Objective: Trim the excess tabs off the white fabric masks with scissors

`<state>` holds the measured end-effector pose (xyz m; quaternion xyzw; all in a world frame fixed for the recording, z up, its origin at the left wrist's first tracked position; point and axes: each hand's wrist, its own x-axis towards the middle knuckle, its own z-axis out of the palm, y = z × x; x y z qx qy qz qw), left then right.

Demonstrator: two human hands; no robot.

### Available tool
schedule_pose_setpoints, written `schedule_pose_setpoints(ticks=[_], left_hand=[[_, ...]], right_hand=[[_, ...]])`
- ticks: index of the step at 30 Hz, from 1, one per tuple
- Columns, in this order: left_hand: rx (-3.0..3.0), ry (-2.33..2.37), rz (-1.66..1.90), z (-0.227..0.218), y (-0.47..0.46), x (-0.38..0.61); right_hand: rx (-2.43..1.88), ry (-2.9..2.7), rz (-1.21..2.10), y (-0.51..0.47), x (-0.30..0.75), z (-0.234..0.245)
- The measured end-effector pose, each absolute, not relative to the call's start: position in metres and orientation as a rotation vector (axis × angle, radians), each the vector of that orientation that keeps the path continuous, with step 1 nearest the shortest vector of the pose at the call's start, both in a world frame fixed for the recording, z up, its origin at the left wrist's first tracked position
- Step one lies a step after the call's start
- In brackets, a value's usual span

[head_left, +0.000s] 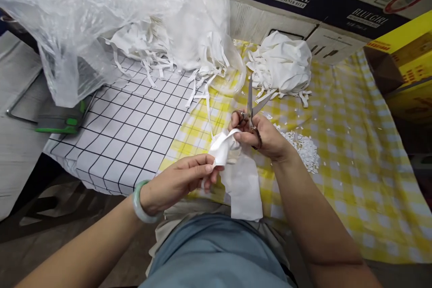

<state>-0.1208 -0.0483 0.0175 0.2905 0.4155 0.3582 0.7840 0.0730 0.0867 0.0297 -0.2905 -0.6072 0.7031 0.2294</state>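
My left hand (194,172) pinches the edge of a white fabric piece (245,186) that has a thin strap running from it toward the pile behind. In my right hand (266,137) is a pair of scissors (250,103), its handle rings round my fingers and its blades spread apart, pointing away from me. The right thumb and fingers also touch the upper edge of the same fabric. Part of the fabric hangs down over the table's front edge. Whether the blades touch any fabric is not evident; they appear above the tablecloth.
A white pile of strapped fabric (148,47) spills from a clear plastic bag (101,4). Another white bundle (286,63) sits before a Blue Girl carton (280,18). Small white clippings (303,148) lie on the yellow checked cloth (364,162). A grey-green object (62,112) stands left.
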Motion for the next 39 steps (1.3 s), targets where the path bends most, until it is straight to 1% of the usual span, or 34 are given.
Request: schedule_pose_setpoints(ticks=[3,7,11,13,15,17,18,21,23,25,27,33,39], left_hand=[[0.845,1.064,0.79,0.024,-0.049,-0.119],[1.245,1.149,0.803,0.048,-0.05,-0.117],[1.582,1.245,1.067,0.06,-0.041,-0.111],[1.537,1.243,1.178,0.055,-0.033,-0.105],[1.327,1.188,1.234,0.045,-0.025,-0.098],[1.146,1.145,1.271,0.034,-0.02,-0.088],[1.099,1.141,1.284,0.028,-0.018,-0.082],[1.083,1.155,1.29,0.015,-0.016,-0.064],[1.117,1.176,1.267,0.008,-0.015,-0.051],[1.186,1.191,1.24,0.002,-0.013,-0.039],[1.259,1.195,1.222,-0.003,-0.01,-0.029],[1.388,1.145,1.202,-0.011,-0.004,-0.012],[1.413,1.116,1.179,-0.018,-0.004,-0.009]], right_hand=[[-0.806,-1.559,2.007,0.094,0.072,0.031],[-0.842,-1.435,2.071,0.091,0.052,0.019],[-0.802,-1.282,2.19,0.065,0.018,0.001],[-0.749,-1.245,2.223,0.052,0.01,-0.008],[-0.776,-1.248,2.214,0.045,0.017,-0.013],[-0.938,-1.348,2.073,0.043,0.039,-0.013],[-1.056,-1.439,1.934,0.043,0.054,-0.011],[-1.376,-1.782,1.358,0.04,0.103,-0.001],[-1.445,-1.986,1.052,0.033,0.127,0.007],[-1.436,-2.137,0.903,0.024,0.14,0.013],[-1.435,-2.209,0.871,0.018,0.147,0.015],[-1.504,-2.264,0.919,0.018,0.161,0.011],[-1.45,-2.242,0.951,0.021,0.167,0.008]])
